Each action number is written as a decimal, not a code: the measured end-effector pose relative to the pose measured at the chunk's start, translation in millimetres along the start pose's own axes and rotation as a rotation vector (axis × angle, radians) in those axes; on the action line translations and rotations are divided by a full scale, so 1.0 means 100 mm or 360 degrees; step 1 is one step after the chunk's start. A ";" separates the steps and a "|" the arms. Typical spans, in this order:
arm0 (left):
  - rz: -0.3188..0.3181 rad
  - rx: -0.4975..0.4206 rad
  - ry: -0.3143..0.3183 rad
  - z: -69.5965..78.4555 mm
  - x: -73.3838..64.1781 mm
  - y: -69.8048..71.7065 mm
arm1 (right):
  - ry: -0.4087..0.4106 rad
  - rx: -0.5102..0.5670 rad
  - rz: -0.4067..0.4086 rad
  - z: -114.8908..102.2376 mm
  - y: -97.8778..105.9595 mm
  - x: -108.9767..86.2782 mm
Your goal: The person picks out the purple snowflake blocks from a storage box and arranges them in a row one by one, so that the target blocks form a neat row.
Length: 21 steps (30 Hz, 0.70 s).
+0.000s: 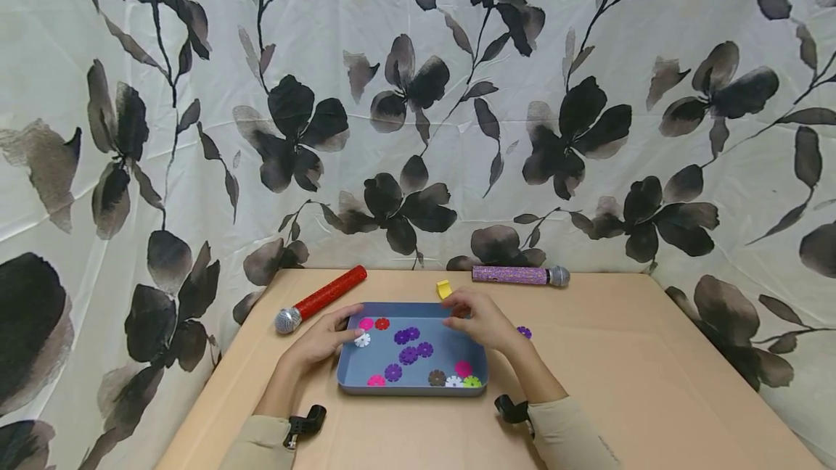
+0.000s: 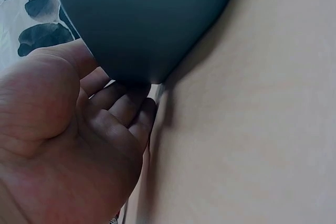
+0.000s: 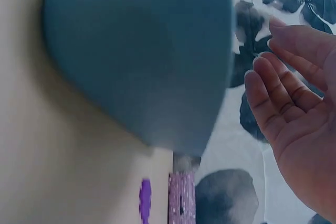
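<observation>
A shallow blue-grey tray holds several flower-shaped pieces, among them purple ones, a brown one and a white one. My left hand grips the tray's left side, thumb over the rim and fingers along the outer wall. Above the tray's back right corner is my right hand, fingers loosely bent. In the right wrist view this hand shows nothing between its fingers, beside the tray wall. A small yellow piece lies just behind the tray, near the right fingertips.
A red glittery microphone lies behind the left hand. Along the table's back edge is a purple glittery microphone. One purple flower piece lies on the table right of the tray. A floral cloth hangs behind.
</observation>
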<state>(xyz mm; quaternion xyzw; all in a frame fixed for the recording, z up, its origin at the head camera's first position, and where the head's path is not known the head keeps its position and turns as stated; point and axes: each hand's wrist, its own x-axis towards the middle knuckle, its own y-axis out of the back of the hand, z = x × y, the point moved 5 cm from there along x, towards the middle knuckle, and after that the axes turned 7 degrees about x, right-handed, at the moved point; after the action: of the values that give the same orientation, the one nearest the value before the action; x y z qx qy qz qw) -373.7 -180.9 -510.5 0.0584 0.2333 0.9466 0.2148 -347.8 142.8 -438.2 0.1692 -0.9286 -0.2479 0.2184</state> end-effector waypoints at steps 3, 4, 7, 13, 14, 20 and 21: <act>0.0007 -0.0029 -0.0004 0.00 0.00 0.00 | 0.0011 0.0009 -0.0026 -0.03 -0.08 0.04; 0.0009 -0.0035 -0.0007 0.00 0.00 0.00 | 0.0015 0.0011 -0.0030 -0.04 -0.10 0.05; -0.0001 -0.0051 -0.0015 0.00 0.00 -0.01 | 0.0018 0.0021 -0.0031 -0.06 -0.15 0.07; -0.0001 -0.0035 -0.0021 -0.01 0.02 -0.02 | 0.0028 -0.0004 -0.0125 -0.08 -0.30 0.08; 0.0005 -0.0020 -0.0020 -0.01 0.01 -0.01 | 0.0021 -0.0011 -0.0159 -0.07 -0.33 0.08; 0.0006 0.0018 -0.0022 -0.02 0.01 0.00 | -0.0049 -0.0086 -0.0321 0.06 -0.47 0.03; 0.0005 0.0013 -0.0021 -0.03 0.01 0.00 | -0.0053 -0.0103 -0.0338 0.07 -0.49 0.02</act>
<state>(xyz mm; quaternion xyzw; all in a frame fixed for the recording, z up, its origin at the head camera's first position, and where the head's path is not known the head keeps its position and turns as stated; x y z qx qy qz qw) -374.9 -181.6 -513.0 0.0660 0.2357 0.9455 0.2146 -343.2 104.7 -469.4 0.2553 -0.9004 -0.3024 0.1807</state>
